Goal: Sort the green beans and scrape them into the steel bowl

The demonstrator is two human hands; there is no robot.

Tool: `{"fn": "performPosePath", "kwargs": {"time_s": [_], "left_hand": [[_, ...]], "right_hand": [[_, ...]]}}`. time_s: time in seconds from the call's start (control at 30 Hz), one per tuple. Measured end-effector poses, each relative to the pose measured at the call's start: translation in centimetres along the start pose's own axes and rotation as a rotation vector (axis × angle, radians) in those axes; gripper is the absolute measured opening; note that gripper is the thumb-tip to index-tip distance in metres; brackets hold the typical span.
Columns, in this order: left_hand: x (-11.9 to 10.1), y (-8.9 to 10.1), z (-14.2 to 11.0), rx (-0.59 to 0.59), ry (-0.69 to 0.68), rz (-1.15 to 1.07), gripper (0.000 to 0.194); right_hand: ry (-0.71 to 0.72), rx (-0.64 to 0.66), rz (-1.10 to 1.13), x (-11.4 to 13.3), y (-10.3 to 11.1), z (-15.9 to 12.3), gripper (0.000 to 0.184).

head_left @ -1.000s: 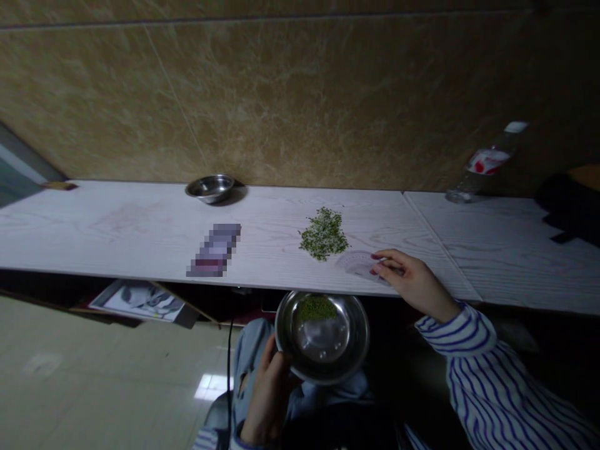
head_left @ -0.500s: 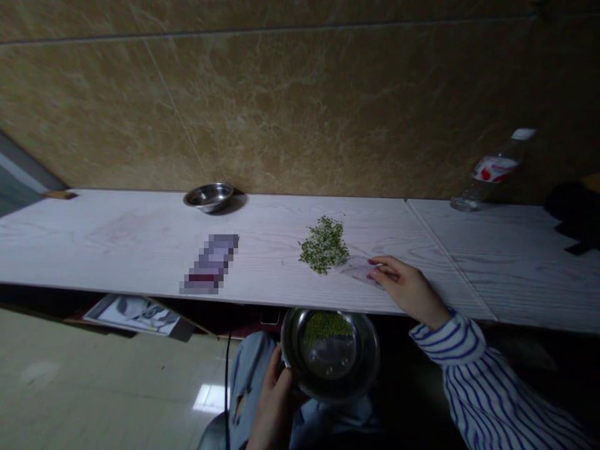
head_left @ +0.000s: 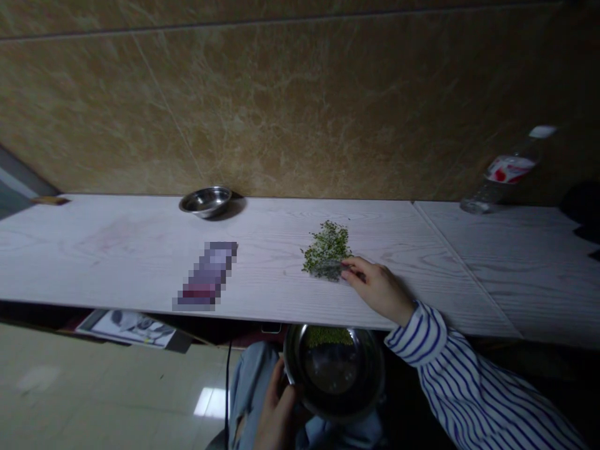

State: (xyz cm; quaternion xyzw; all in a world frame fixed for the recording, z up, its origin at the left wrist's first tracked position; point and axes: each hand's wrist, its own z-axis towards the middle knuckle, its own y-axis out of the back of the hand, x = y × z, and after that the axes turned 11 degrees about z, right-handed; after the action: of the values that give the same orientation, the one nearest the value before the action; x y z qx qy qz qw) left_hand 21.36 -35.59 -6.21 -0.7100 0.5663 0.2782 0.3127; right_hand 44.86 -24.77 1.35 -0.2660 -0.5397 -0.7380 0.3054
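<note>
Layout, left to right

Loose green grains (head_left: 327,240) lie on white wood-grain tabletop (head_left: 267,256); thin clear plastic piece (head_left: 327,270) at their near side. Left: flat purple oblong object (head_left: 209,272). Behind it, near tan marbled wall (head_left: 281,112): small round steel bowl (head_left: 205,201). Far right, rear: clear plastic bottle (head_left: 506,170). Below front edge: large round steel bowl (head_left: 334,375), green granular heap (head_left: 329,336) inside.

I watch through a single camera worn on the person's head, facing forward and down across the white tabletop (head_left: 267,250) to the marbled wall (head_left: 300,112) beyond. It sits near enough that I see the left hand (head_left: 277,409) and right hand (head_left: 382,292) from above, with floor (head_left: 117,387) at lower left.
</note>
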Motion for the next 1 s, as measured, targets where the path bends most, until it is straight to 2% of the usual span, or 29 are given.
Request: {"fn": "performPosePath", "kwargs": {"time_s": [0.33, 0.6, 0.83, 1.0], "left_hand": [[-0.3, -0.7, 0.7, 0.019, -0.002, -0.037, 0.065], [0.6, -0.3, 1.3, 0.022, -0.012, -0.096, 0.068], [0.2, -0.8, 0.5, 0.055, -0.034, -0.136, 0.067], [-0.1, -1.1, 0.1, 0.052, -0.063, -0.141, 0.064]], "right_hand": [[0.057, 0.016, 0.07, -1.3, 0.8, 2.4, 0.02], [0.103, -0.145, 0.203, -2.7, 1.1, 2.7, 0.02], [0.116, -0.218, 0.108, -2.6, 1.3, 3.1, 0.023], [0.146, -0.171, 0.054, -2.8, 0.7, 3.4, 0.023]]}}
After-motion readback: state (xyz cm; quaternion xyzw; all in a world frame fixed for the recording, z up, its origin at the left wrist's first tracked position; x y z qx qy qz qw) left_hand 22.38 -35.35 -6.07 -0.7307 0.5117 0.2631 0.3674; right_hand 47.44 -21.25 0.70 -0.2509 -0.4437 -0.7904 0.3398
